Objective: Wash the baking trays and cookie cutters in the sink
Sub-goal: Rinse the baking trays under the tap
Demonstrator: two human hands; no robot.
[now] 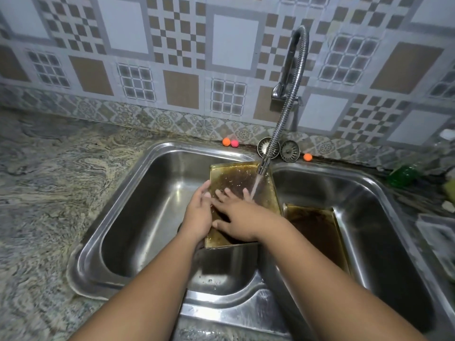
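Observation:
A stained, brownish baking tray [236, 179] is held tilted in the left basin of the steel double sink [138, 193], under running water from the flexible tap [283, 119]. My left hand [198, 212] grips the tray's left edge. My right hand [236, 214] lies flat on the tray's inner surface, fingers spread, beside the water stream. A second dark-stained tray [317, 232] leans in the right basin against the divider. No cookie cutters are visible.
Two sink strainers [290, 150] and small orange and pink balls [230, 142] sit on the sink's back ledge. A green bottle [403, 174] lies at the right. Marbled stone counter [49, 180] stretches to the left. A rack edge [440, 239] shows at far right.

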